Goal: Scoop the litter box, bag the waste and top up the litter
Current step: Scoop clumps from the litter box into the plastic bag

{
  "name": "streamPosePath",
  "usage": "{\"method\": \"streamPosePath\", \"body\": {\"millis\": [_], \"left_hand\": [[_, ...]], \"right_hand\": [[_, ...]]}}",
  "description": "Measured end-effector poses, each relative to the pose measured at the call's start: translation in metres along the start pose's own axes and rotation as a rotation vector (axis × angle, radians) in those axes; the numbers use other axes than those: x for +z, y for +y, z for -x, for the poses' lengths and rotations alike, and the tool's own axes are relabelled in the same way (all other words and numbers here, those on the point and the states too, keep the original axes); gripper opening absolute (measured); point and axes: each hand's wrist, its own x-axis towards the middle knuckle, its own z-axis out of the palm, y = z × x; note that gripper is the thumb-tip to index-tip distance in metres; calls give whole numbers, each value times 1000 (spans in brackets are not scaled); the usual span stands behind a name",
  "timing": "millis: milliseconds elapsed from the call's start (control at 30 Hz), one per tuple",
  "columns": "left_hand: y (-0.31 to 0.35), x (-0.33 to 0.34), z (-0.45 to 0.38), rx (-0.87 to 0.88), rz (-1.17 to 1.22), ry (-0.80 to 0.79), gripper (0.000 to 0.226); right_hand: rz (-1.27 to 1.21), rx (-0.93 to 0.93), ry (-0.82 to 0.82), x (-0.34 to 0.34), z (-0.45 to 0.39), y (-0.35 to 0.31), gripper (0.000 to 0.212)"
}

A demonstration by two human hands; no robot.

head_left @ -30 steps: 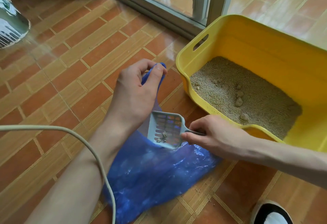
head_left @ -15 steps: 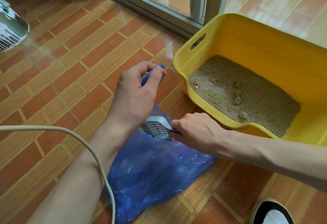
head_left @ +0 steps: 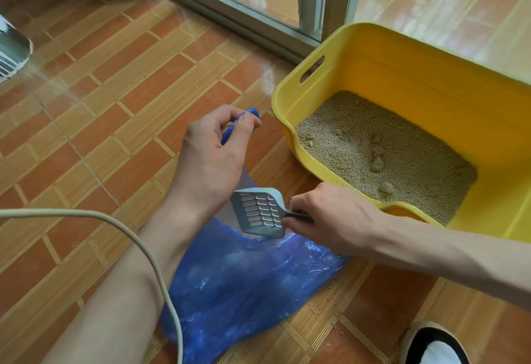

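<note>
— Both hands busy, head cam only. What's the left hand point(head_left: 211, 159) doing?

— I'm pinching the rim of the blue bag point(head_left: 244, 286) w/ it, thumb and fingers curled round a bunched bit of plastic, lifting that edge off the floor point(head_left: 115, 105) so the mouth is gaping open.

— And the right hand point(head_left: 327, 217)?

— I'm gripping the dark handle of the grey scoop point(head_left: 260, 212), fingers wrapped round it. Scoop's slotted pan is tilting over the bag's mouth, just beside my left wrist. Slots are showing pale; can't tell if anything's sitting in it.

— Where's the litter box point(head_left: 431, 82)?

— Yellow tub, standing on the tiles to my right, nr the sliding door frame point(head_left: 247, 10). My right forearm is crossing its low front lip. Beige litter point(head_left: 408, 145) is lying in the bottom, w/ a few clumps point(head_left: 377, 164) sitting on top toward the middle.

— Anything else?

— Bag's lower part is lying crumpled on the floor btwn my arms. Few grains point(head_left: 319, 310) are scattering the tiles beside it. Pale cable point(head_left: 120, 228) is looping across my left forearm, and a black-and-white shoe point(head_left: 431, 346) is poking in bottom right.
</note>
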Motion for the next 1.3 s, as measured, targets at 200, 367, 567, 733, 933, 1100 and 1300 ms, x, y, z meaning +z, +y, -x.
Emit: {"method": "streamPosePath", "body": {"millis": [200,367,567,733,933,1100,1300], "left_hand": [[1,8,-4,21,-39,1,22],[0,17,-8,-5,-6,0,22],[-4,24,-10,4,-33,-12,22],[-9,26,-11,2,-58,-37,23],[-8,30,-14,5,-52,-42,24],[-6,31,-13,-4,-59,-53,22],[-6,30,-13,0,-56,-57,22]], "right_hand": [[-221,159,41,-56,34,29,43],[-360,408,87,-100,67,71,38],[-106,749,56,-103,95,145,38],[-99,816,-156,-86,102,162,36],[-210,885,-234,-61,99,169,39],[-442,947,-178,-47,93,176,40],[-515,906,-145,-34,86,174,39]]}}
